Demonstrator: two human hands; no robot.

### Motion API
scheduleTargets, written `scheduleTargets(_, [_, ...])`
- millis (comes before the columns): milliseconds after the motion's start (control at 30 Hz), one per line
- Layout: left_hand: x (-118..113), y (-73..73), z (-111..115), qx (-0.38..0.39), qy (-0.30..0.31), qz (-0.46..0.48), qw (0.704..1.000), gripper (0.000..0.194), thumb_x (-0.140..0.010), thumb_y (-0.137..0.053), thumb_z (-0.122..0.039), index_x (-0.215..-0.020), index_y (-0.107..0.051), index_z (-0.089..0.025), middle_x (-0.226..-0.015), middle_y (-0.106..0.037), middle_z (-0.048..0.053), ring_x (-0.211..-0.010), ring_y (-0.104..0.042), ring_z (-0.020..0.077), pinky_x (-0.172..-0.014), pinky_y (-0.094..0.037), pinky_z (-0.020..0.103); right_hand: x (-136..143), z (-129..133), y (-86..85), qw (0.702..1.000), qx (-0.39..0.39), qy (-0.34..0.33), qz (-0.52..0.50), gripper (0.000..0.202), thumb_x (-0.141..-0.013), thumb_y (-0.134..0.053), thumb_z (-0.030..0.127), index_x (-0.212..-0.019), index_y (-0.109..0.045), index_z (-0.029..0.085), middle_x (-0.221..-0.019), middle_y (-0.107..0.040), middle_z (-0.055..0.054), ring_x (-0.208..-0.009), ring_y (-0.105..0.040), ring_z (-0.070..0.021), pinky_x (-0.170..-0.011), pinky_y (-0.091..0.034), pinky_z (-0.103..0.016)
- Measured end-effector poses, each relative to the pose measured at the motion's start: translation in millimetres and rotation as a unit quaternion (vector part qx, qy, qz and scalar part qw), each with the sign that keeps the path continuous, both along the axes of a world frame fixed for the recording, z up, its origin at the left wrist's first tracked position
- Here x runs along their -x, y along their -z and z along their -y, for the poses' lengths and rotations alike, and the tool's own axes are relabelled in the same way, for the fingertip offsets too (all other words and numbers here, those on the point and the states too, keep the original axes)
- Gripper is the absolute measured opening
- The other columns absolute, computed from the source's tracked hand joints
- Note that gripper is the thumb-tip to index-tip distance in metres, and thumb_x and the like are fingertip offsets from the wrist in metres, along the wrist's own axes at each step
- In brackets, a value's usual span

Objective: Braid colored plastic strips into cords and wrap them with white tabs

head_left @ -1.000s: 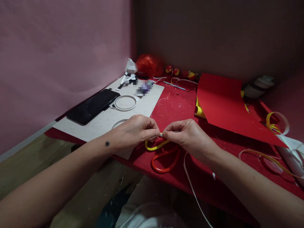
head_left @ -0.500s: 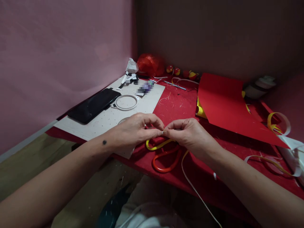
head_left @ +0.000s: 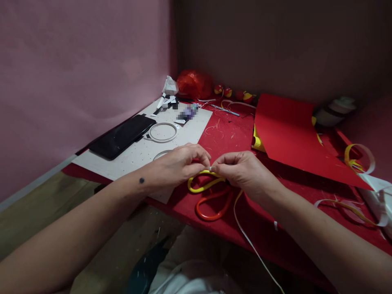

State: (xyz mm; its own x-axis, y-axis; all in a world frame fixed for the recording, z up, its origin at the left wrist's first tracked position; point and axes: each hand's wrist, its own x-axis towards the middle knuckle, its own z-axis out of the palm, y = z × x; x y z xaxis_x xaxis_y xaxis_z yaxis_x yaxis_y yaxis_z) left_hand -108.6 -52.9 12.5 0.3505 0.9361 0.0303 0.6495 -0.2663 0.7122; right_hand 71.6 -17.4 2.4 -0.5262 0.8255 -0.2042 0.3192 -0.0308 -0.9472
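My left hand [head_left: 188,163] and my right hand [head_left: 241,169] meet fingertip to fingertip over the front of the red table. Between their pinched fingers shows a tiny white piece [head_left: 210,168], too small to identify. Just below lies a pair of scissors with one yellow handle loop [head_left: 199,190] and one red-orange loop [head_left: 211,217]; my right hand covers its blades. A narrow pale-yellow strip [head_left: 245,232] comes out from under my right hand and hangs over the table edge. Whether that hand grips the strip cannot be seen.
A white board [head_left: 104,165] carries a black phone [head_left: 122,136] and a ring-shaped hoop [head_left: 162,132]. Red card [head_left: 288,126] lies to the right, with curled strips [head_left: 352,210] near it. Along the back sit a red plastic bag [head_left: 194,83] and small red-yellow figures [head_left: 227,92].
Both hands stay pinched together with only slight shifts. My left hand has tilted a little, and more of the scissors' yellow loop shows below the fingers.
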Motion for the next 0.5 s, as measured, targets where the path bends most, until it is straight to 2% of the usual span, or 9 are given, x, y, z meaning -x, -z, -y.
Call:
scheduleTargets(67, [4.0, 1.2, 4.1, -0.065, -0.079, -0.015, 0.995, 0.032, -0.080, -0.052, -0.025, -0.111, -0.051, -0.015, -0.115, -0.056, 0.009, -0.101, -0.053, 0.0186, -0.084, -0.043, 0.031, -1.0, -1.4, -1.8, 1.000, 0.016, 0.006, -0.003, 0.010, -0.067, -0.061, 0.022, -0.064, -0.064, 0.013, -0.050, -0.049, 0.005, -0.041, -0.033, -0.0036, -0.043, -0.024, -0.020])
scheduleTargets(100, [4.7, 0.9, 8.6, -0.100, -0.121, -0.022, 0.987, 0.037, -0.080, -0.053, -0.025, -0.115, -0.047, -0.015, -0.116, -0.054, 0.010, -0.101, -0.052, 0.0194, -0.082, -0.043, 0.031, -1.5, -1.9, -2.6, 1.000, 0.027, 0.008, -0.002, 0.010, -0.067, -0.061, 0.022, -0.063, -0.064, 0.013, -0.050, -0.049, 0.005, -0.041, -0.033, -0.0036, -0.043, -0.024, -0.020])
scheduleTargets(133, [3.7, 0.3, 14.5, -0.131, -0.150, -0.033, 0.979, 0.036, -0.081, -0.052, -0.025, -0.114, -0.047, -0.014, -0.114, -0.055, 0.010, -0.099, -0.052, 0.0196, -0.080, -0.044, 0.031, -1.9, -2.2, -3.3, 0.999, 0.037, 0.009, 0.001, 0.010, -0.067, -0.061, 0.022, -0.063, -0.064, 0.013, -0.048, -0.049, 0.005, -0.040, -0.032, -0.0034, -0.042, -0.024, -0.020])
scheduleTargets(167, [1.0, -0.1, 21.5, -0.149, -0.153, -0.058, 0.975, 0.028, -0.082, -0.050, -0.026, -0.108, -0.049, -0.014, -0.105, -0.058, 0.009, -0.093, -0.053, 0.0192, -0.077, -0.044, 0.031, -2.2, -2.4, -3.7, 0.999, 0.047, 0.008, 0.004, 0.010, -0.067, -0.061, 0.022, -0.062, -0.063, 0.013, -0.047, -0.047, 0.006, -0.039, -0.031, -0.0032, -0.041, -0.024, -0.020])
scheduleTargets(233, [-9.4, 2.0, 36.1, -0.150, -0.070, -0.142, 0.976, 0.016, -0.086, -0.044, -0.024, -0.094, -0.055, -0.015, -0.089, -0.060, 0.006, -0.081, -0.053, 0.0181, -0.075, -0.043, 0.032, -2.8, -2.9, -4.0, 0.998, 0.055, 0.002, 0.004, 0.009, -0.067, -0.061, 0.021, -0.061, -0.063, 0.014, -0.044, -0.044, 0.007, -0.037, -0.029, -0.0029, -0.040, -0.023, -0.020])
scheduleTargets(300, [-23.8, 9.4, 47.0, -0.163, 0.006, -0.247, 0.955, 0.017, -0.087, -0.041, -0.022, -0.089, -0.056, -0.015, -0.089, -0.059, 0.009, -0.080, -0.052, 0.0206, -0.075, -0.041, 0.036, -3.2, -3.7, -4.2, 0.999, 0.050, -0.003, 0.003, 0.008, -0.066, -0.061, 0.020, -0.061, -0.063, 0.014, -0.044, -0.043, 0.007, -0.037, -0.028, -0.0029, -0.039, -0.021, -0.020])
scheduleTargets(400, [-41.9, 23.6, 52.6, -0.183, 0.021, -0.366, 0.912, 0.016, -0.083, -0.040, -0.016, -0.087, -0.055, -0.012, -0.085, -0.057, 0.012, -0.077, -0.050, 0.0237, -0.072, -0.040, 0.040, -3.9, -5.4, -5.4, 0.999, 0.046, -0.004, 0.009, 0.006, -0.065, -0.062, 0.018, -0.060, -0.062, 0.015, -0.041, -0.039, 0.007, -0.036, -0.027, -0.0034, -0.038, -0.018, -0.021])
scheduleTargets(500, [-45.7, 24.1, 55.4, -0.170, 0.030, -0.399, 0.901, 0.014, -0.078, -0.043, -0.013, -0.085, -0.055, -0.012, -0.079, -0.057, 0.012, -0.071, -0.049, 0.0241, -0.068, -0.040, 0.040, -4.6, -8.1, -7.4, 0.999, 0.039, -0.010, 0.001, 0.012, -0.066, -0.063, 0.020, -0.056, -0.058, 0.016, -0.040, -0.036, 0.008, -0.036, -0.025, -0.0037, -0.037, -0.016, -0.021])
